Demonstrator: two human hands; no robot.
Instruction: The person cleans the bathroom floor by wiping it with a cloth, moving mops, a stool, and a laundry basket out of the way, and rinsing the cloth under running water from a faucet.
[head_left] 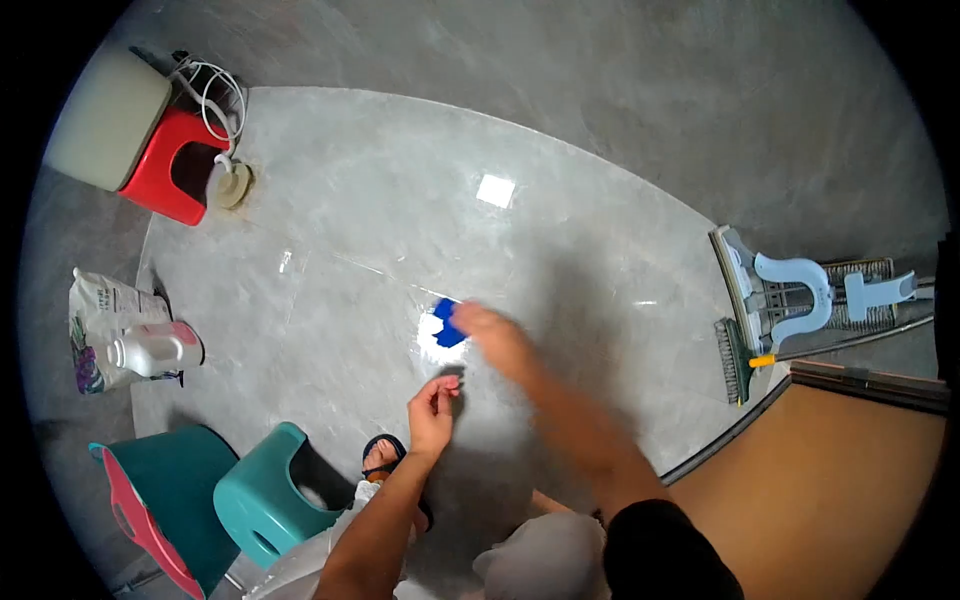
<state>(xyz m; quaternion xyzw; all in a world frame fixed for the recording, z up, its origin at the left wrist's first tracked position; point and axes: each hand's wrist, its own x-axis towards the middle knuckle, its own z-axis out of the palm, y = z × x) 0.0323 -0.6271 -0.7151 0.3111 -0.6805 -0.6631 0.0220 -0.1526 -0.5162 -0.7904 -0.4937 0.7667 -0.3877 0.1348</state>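
Observation:
My right hand (480,325), smeared by motion, is low over the wet grey floor (350,200). A small blue object (447,325) with a jagged outline shows at its fingertips, against a bright reflection; its exact kind is unclear. The fingers appear closed on it, though the blur hides the grip. Closer to my body, my left hand (432,412) hovers with loosely bent fingers, and nothing shows in it. A sandalled foot (382,455) is below and left of that hand.
At the left stand a teal basin (170,490), a teal stool (260,495), a white bottle (158,348) and a printed bag (95,310). A red stool (165,185) sits by a drain (233,186) with a hose. A floor brush (735,360) and blue-grey mop (800,295) lie right, beside a doorway (840,470).

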